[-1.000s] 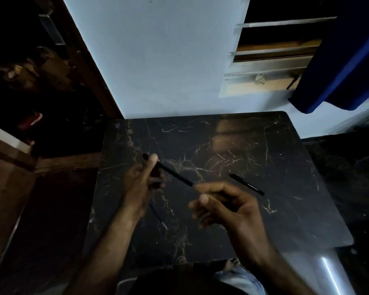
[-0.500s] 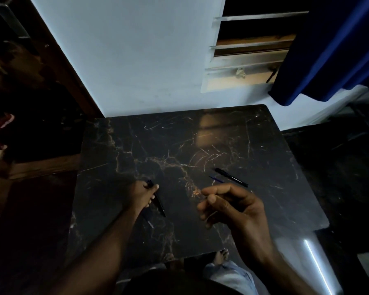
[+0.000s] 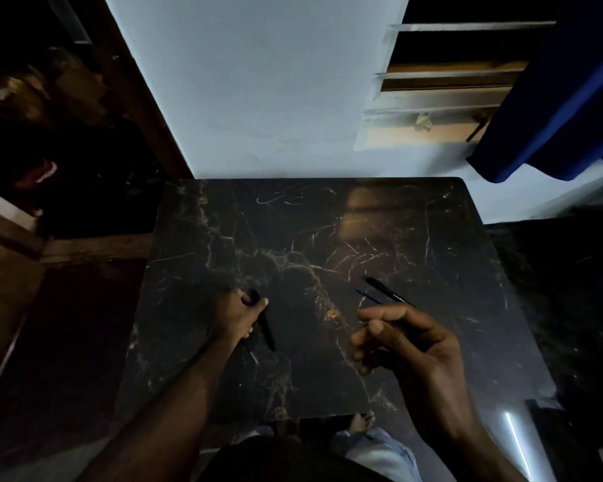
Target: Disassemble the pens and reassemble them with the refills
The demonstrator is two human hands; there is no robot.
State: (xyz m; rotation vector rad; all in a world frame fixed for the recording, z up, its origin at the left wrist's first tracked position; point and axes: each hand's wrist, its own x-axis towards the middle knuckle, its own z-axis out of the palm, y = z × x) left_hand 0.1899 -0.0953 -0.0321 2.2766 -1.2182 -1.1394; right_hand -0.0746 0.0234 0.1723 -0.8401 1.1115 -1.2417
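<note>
Surface: a dark marble-patterned square surface [image 3: 328, 231] with pale gold veining is shown from above; all task parts are carried on it or held just over it.
Right hand: the right hand [image 3: 411, 346] is raised near the surface's front right, its fingers curled inward and the thumb laid against the forefinger as in a pinch. Whether a small part is held there cannot be told in the dim light.
Left hand: the left hand [image 3: 239, 316] is lowered to the surface left of centre and closed around the upper end of a slim black pen barrel [image 3: 263, 325].
Pen barrel in hand: its free end is angled toward the viewer and appears to rest on the surface.
Second pen: a slim black pen body [image 3: 385, 290] is seen lying flat, right of centre, beyond the right hand.
Refills: a thin blue refill [image 3: 368, 296] lies just beside the second pen; another thin bluish rod [image 3: 250, 353], probably a refill, shows below the left hand.
Handling: the barrels are judged light, stiff and smooth, liable to roll; a grip at mid-length is advised. The refills are judged slender and easily bent, best pinched near the tip end and fed straight in.
</note>
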